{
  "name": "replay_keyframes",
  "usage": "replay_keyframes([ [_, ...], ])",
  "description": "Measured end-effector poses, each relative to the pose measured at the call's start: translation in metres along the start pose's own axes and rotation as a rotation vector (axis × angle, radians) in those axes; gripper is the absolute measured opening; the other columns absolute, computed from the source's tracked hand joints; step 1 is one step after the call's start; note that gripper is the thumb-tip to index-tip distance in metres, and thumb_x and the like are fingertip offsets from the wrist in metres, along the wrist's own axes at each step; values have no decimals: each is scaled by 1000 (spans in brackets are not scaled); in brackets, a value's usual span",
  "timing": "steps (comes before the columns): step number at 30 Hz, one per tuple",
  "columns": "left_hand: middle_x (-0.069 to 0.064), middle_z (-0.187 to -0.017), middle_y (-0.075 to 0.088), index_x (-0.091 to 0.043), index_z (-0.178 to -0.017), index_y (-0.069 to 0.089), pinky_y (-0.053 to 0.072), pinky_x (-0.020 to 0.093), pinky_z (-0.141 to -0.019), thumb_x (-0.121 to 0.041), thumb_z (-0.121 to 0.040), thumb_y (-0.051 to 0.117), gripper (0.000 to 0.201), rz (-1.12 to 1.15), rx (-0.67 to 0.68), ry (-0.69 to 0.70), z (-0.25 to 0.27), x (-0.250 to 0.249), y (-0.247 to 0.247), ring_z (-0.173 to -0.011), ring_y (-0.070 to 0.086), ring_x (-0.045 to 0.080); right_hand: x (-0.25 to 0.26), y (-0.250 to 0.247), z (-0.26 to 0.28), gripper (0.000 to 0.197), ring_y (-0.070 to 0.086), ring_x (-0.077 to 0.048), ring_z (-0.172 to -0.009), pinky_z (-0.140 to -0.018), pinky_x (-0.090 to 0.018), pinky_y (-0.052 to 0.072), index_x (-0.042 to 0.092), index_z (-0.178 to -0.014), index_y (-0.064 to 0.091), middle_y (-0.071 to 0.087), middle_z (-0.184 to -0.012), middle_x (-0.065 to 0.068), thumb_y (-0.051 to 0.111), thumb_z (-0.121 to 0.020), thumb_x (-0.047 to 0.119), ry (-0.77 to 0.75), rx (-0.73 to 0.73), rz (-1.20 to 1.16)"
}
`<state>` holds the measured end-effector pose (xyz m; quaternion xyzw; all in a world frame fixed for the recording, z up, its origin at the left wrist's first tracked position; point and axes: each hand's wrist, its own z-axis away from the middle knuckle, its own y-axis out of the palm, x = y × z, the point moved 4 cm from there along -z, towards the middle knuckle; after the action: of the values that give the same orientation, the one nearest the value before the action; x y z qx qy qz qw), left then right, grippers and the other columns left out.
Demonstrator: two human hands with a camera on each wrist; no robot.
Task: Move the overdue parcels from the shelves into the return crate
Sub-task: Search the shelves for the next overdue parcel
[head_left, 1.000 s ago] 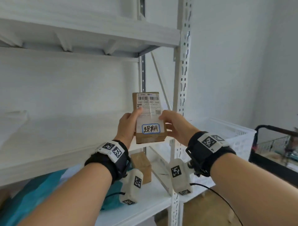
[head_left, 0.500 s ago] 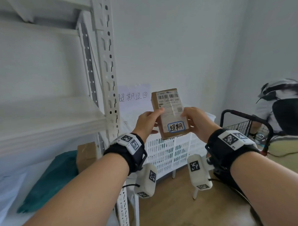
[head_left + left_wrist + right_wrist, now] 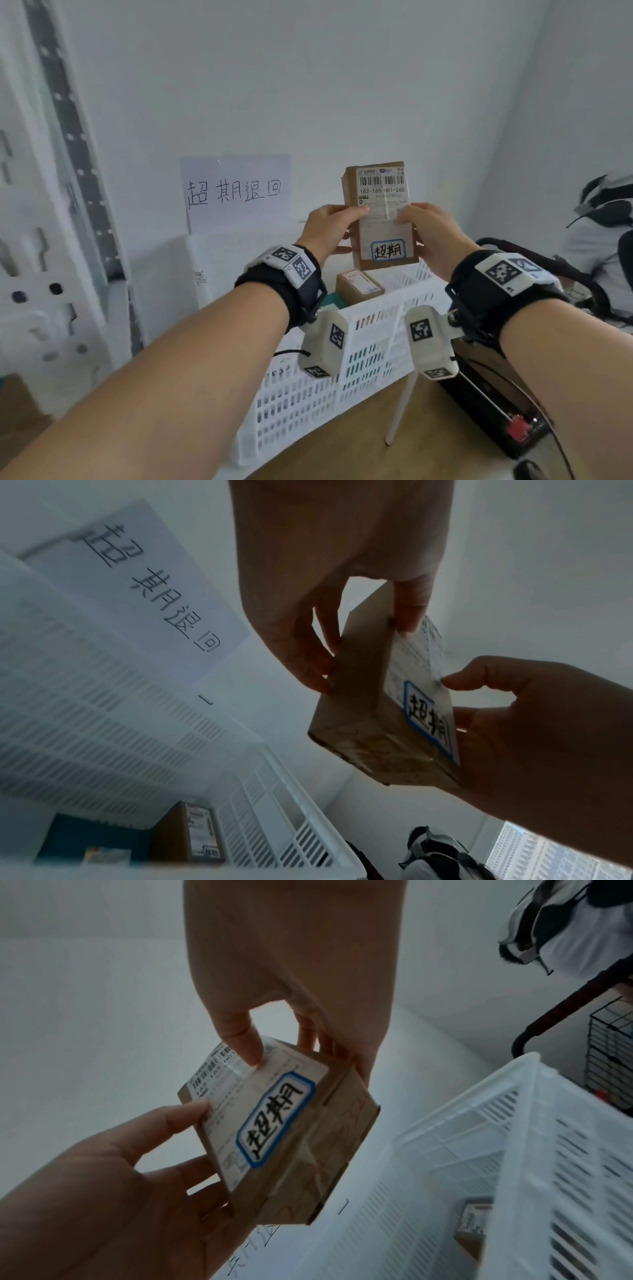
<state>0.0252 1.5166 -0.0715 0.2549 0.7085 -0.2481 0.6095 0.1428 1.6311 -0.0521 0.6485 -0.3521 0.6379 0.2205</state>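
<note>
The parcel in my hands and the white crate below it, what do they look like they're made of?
Parcel: likely brown cardboard, matte, with folded seams, glossy clear tape and paper labels. Crate: probably moulded white plastic, smooth and slightly shiny, its walls pierced by rows of slots.

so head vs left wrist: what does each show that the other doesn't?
Head only: both wristbands, shelf upright, wooden floor, the barcode on the held parcel.
Left wrist only: the held parcel's taped bottom end, a window with buildings outside.
Both: left hand and right hand gripping the parcel over the white crate, the handwritten sign, a boxed parcel in the crate.
</note>
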Motion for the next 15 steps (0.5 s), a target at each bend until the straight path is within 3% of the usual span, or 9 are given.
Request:
replay_keyframes([
  [2,7,-111,69,-11,-116,62,58,37,-84,-35,-88,66,37,-2,-2,-33,-39,4,2,-105,63,24,0,4,-40,30,70,-23,-91,-78,-37,60,12,-121,54,69,-106,-7,58,-92,15,23,-10,48],
  [5,9,-111,69,-7,-119,60,58,34,-81,-32,-87,68,42,-19,11,-70,-96,11,5,-104,66,24,-6,6,-95,13,71,-22,-91,-85,-41,58,15,-103,61,72,-100,-5,59,-93,23,25,-4,141],
  [7,10,-110,70,-4,-118,61,58,34,-81,-31,-87,68,42,-28,13,-106,-127,22,12,-99,67,23,-15,4,-127,12,71,-22,-89,-84,-40,58,14,-95,63,73,-98,-5,60,-94,25,41,-3,195],
  [11,11,-101,69,-2,-114,61,57,36,-85,-28,-90,66,36,-63,24,-237,-176,56,34,-86,65,23,-42,-7,-191,18,69,-21,-86,-76,-37,59,5,-102,63,71,-101,-9,61,-94,21,149,44,304],
  [15,15,-109,68,-2,-121,60,59,33,-79,-24,-91,65,38,-109,59,-387,-224,96,51,-89,67,25,-76,-13,-258,14,70,-27,-90,-87,-46,57,6,-91,62,72,-95,-12,60,-94,19,267,187,503],
])
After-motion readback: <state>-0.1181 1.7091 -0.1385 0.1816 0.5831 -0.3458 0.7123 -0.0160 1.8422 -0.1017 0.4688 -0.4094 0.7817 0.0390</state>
